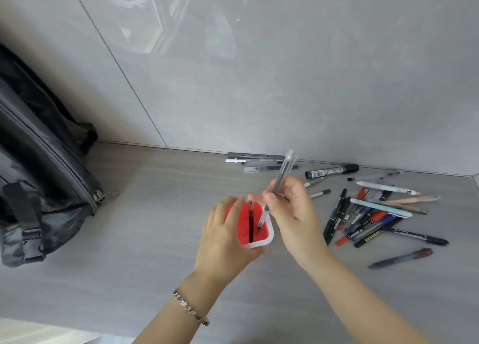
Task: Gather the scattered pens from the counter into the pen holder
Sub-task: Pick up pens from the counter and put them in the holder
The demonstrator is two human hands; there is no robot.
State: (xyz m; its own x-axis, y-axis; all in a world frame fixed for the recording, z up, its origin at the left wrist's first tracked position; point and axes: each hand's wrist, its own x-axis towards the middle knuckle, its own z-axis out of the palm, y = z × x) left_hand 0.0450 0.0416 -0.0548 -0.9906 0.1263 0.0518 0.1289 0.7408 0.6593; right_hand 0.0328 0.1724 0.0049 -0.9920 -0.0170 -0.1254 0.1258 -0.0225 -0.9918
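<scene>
Two bare hands work over a grey counter point(145, 214). The left hand point(228, 240) wraps around the side of the pen holder point(255, 225), a small cup with a white rim and a red inside. Its fingers are curled on the cup and hold it steady. A metal bracelet point(190, 308) sits on the left wrist.

The right hand point(293, 209) is closed on a thin grey pen point(278, 185). The pen leans, with its top up toward the wall and its tip down inside the cup. One dark pen point(251, 223) already stands in the cup.

The cup sits near the middle of the counter, well away from the front edge. There is wide open room on the counter between the cup and a big dark bag point(39, 177) at the left. The bag leans against the grey tiled wall point(285, 71) and fills the left corner.

To the right of the hands lies a messy pile of pens point(370, 219), many crossing each other. A fat black marker point(331, 172) lies near the wall edge. A few more pens point(259, 163) lie in a row right along the wall, behind the right hand. One dark red pen point(401, 257) lies alone, nearer the front. The right arm reaches across the space between the cup and the pile. Nothing lies between the cup and the bag.
</scene>
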